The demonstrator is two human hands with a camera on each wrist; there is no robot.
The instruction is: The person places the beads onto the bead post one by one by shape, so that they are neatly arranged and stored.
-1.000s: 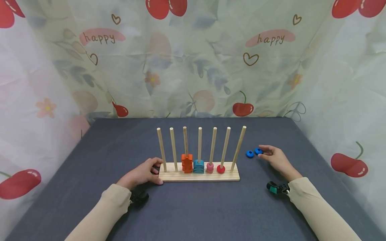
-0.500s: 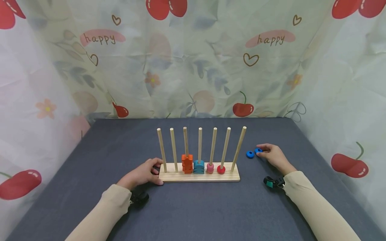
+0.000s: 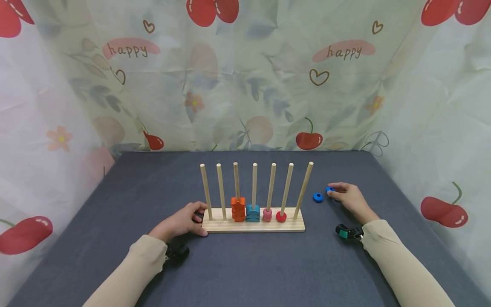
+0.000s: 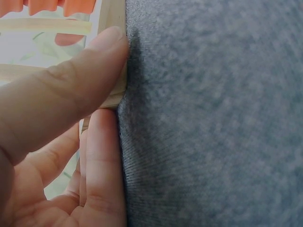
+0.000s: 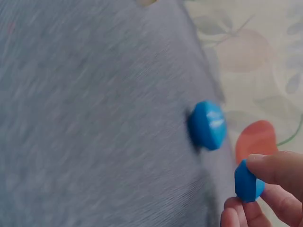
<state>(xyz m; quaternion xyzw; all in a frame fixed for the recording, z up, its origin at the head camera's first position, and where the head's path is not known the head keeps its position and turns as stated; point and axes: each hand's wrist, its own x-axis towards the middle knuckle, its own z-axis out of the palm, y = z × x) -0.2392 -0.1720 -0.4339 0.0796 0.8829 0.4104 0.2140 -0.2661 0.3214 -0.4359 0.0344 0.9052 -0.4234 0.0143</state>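
My left hand (image 3: pixel 182 221) grips the left end of a wooden peg stand (image 3: pixel 238 228), its thumb (image 4: pixel 102 52) lying along the front edge of the base. Orange pieces (image 3: pixel 238 209) are stacked on the third peg from the left. Light-blue pieces (image 3: pixel 252 212) sit on the peg beside them, followed by a pink bead (image 3: pixel 267 214) and a red bead (image 3: pixel 281 216). To the right of the stand, my right hand (image 3: pixel 350 200) pinches a blue bead (image 5: pixel 245 182) between thumb and fingers. A second blue bead (image 3: pixel 318 197) lies on the cloth just left of it.
Dark grey cloth (image 3: pixel 261 268) covers the table. A patterned curtain (image 3: pixel 238 85) hangs behind the table and along both sides. Tall bare peg tops stick up from the stand, and a black strap device (image 3: pixel 349 232) is on the right wrist.
The right hand has closed its fingers on the blue bead, which is now slightly farther from the other bead and tipped. The left hand and the stand have stayed put.
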